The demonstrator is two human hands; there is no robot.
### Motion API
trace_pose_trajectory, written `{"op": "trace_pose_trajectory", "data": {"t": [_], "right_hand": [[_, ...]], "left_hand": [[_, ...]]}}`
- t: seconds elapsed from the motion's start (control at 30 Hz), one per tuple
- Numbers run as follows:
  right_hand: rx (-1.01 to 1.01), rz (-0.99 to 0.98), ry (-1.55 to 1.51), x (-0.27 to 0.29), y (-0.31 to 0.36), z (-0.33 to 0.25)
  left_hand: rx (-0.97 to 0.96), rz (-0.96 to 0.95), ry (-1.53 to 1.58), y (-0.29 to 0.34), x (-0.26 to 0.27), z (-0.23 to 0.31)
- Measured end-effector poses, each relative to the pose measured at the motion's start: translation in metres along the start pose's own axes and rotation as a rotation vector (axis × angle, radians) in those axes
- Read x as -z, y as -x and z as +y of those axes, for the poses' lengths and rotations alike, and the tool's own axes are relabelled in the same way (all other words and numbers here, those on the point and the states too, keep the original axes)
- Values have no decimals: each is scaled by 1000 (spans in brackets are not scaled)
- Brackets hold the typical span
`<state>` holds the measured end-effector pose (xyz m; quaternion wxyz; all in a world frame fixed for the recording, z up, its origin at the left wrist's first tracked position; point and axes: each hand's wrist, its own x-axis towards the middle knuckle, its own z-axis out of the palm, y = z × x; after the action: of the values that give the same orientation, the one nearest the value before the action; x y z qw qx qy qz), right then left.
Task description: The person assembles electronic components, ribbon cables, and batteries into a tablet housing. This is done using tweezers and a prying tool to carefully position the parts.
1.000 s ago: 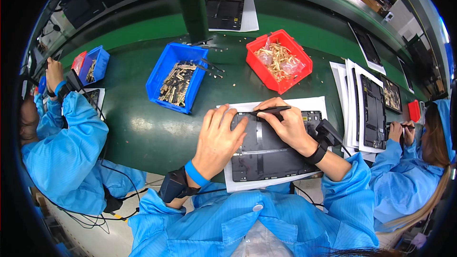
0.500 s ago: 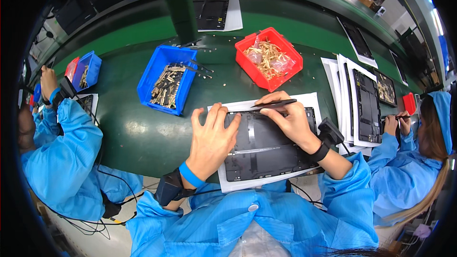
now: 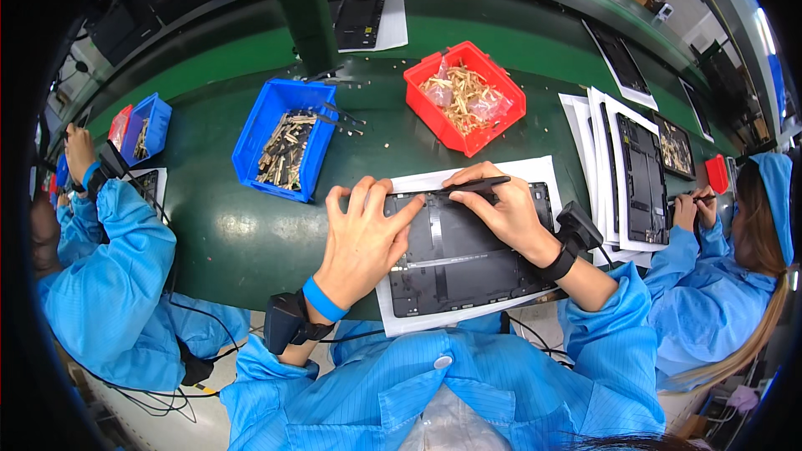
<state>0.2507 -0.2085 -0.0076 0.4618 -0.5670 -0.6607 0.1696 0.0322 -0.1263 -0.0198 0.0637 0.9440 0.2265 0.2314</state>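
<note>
Several people (image 3: pixel 109 276) line the green bench (image 3: pixel 225 242); right grip (image 3: pixel 505 215) pinches a black tool (image 3: pixel 480 184), left grip (image 3: pixel 361 242) spread.

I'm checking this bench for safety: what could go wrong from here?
The black pen-like tool in the right hand might slip and scratch the dark panel. The left hand is at the panel's upper-left corner, near the tool, so a slip could catch a finger. The panel rests on white paper, which might slide.

The panel (image 3: pixel 464 242) looks matt plastic; blue bin (image 3: pixel 317 149), glossy plastic; sheet (image 3: pixel 533 170), paper
</note>
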Motion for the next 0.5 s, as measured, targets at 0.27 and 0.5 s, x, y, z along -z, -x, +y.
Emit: {"op": "trace_pose_trajectory", "data": {"t": [0.27,0.5], "right_hand": [[-299,60,-204,-5,-5,-2],[-197,67,-38,-6,-2,-1]], "left_hand": [[-10,-5,-8,0,0,-2],[-13,-9,-2,-1,1,-2]]}}
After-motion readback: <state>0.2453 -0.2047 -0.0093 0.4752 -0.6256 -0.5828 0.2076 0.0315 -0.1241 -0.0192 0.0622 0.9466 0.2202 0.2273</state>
